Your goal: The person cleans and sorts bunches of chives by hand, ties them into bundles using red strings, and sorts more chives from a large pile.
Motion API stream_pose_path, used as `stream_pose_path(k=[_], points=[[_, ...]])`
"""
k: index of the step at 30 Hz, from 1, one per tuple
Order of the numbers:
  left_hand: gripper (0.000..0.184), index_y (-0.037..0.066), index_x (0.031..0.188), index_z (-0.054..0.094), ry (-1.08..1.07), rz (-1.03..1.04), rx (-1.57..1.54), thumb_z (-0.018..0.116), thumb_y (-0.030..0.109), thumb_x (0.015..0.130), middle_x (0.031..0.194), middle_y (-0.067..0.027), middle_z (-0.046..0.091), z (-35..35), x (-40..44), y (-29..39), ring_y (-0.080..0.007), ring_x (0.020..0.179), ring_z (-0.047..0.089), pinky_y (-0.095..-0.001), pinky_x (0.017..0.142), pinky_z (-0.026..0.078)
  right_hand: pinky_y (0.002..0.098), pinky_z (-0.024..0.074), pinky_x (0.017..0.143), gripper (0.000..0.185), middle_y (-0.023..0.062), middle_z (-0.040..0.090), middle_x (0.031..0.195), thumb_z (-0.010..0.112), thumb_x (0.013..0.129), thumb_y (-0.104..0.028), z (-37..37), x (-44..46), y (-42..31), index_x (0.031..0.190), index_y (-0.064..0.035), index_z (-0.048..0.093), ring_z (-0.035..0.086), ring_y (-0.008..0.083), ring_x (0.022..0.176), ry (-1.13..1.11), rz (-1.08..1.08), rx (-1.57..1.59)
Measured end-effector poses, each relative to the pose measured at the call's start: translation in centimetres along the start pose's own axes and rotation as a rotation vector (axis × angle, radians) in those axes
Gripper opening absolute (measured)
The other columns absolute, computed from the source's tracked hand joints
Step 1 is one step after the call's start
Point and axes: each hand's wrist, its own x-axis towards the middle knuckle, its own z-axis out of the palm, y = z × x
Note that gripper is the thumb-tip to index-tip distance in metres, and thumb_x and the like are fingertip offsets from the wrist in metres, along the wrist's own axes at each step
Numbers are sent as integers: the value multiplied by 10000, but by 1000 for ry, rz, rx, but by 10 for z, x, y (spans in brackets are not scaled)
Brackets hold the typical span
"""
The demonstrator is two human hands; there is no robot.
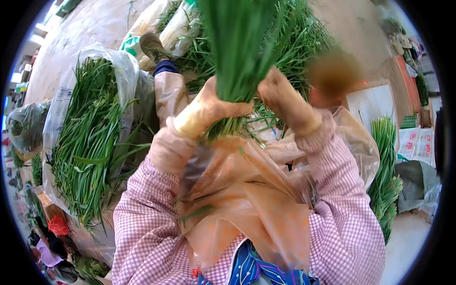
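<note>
A thick bunch of green chives [240, 52] stands upright in front of my chest, its leaves blurred at the top and its stem ends hanging below my grip. My left hand [206, 107] is wrapped round the lower part, the thumb lying across the stems. At the bunch's right side my right hand [286, 102] presses against it with bent fingers, partly hidden by the leaves. Behind and under the bunch lies a heap of loose chives [304, 40]. A brown plastic apron [237, 185] covers my lap, with a few stray leaves on it.
To the left, a clear plastic bag [121, 71] holds many more chives. Stacked bunches [384, 147] stand at the right beside a white board [373, 107]. A blurred brown round shape [335, 73] is near my right forearm. White sacks [175, 35] lie ahead.
</note>
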Motion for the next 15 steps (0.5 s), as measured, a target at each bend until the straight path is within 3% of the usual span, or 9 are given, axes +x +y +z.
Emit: stream_pose_path(k=[2,3,6,8,10,12,13,14,15], points=[[528,13,1097,575,10,63,151,803,89,628,905,-20,613,6,21,0,-118,854,569,-278,777,478,310,458,912,613,66,596,1144,775,739,-169,-5,28,-7,1265,-30,492,551,150,1078,29,-54,41],[540,6,1110,574,-6,72,79,813,87,632,929,-29,626,2,34,-3,-121,832,577,-279,755,491,297,495,843,439,53,654,1019,795,713,-126,3,35,-11,1094,-17,606,611,146,951,145,-120,67],[523,9,1076,590,22,136,169,835,101,624,946,-45,645,-5,50,-11,-120,838,597,-269,752,499,291,524,779,466,59,669,1005,820,672,-75,-4,35,-16,1084,-12,613,632,149,889,205,-160,-171],[518,5,1066,593,-4,-24,263,840,106,622,954,-55,656,-12,58,-37,-116,848,610,-263,778,498,294,531,770,519,74,668,1025,840,646,-68,-12,29,9,1103,-2,603,635,154,874,265,-128,-145],[534,31,1135,566,-84,174,306,792,180,675,1081,-96,623,-21,67,-84,-180,978,589,-310,846,479,319,526,804,512,75,671,1023,845,656,-97,-30,19,54,1100,-8,608,629,153,895,288,-225,-286],[514,77,1162,572,-194,327,761,738,241,703,1150,-130,589,-44,71,-170,-255,1069,558,-355,916,443,332,504,858,592,85,646,1079,848,665,-132,-52,1,116,1173,-19,566,607,158,959,350,32,-451],[507,101,1175,575,-182,302,829,712,272,718,1185,-146,572,-48,64,-203,-293,1114,542,-378,952,424,331,493,876,608,83,630,1101,826,694,-133,-67,-9,154,1215,-23,531,592,162,984,355,55,-591],[484,88,1152,589,-43,164,630,711,269,720,1145,-144,578,-36,46,-210,-299,1062,558,-384,917,443,331,481,893,625,81,613,1122,804,724,-134,-76,-14,179,1257,-26,496,577,166,1009,356,76,-726],[463,75,1130,603,114,61,406,709,266,722,1105,-143,584,-25,28,-217,-305,1010,573,-390,883,462,322,480,888,618,76,601,1124,770,760,-129,-70,-16,182,1287,-30,463,571,171,1011,332,41,-31]])
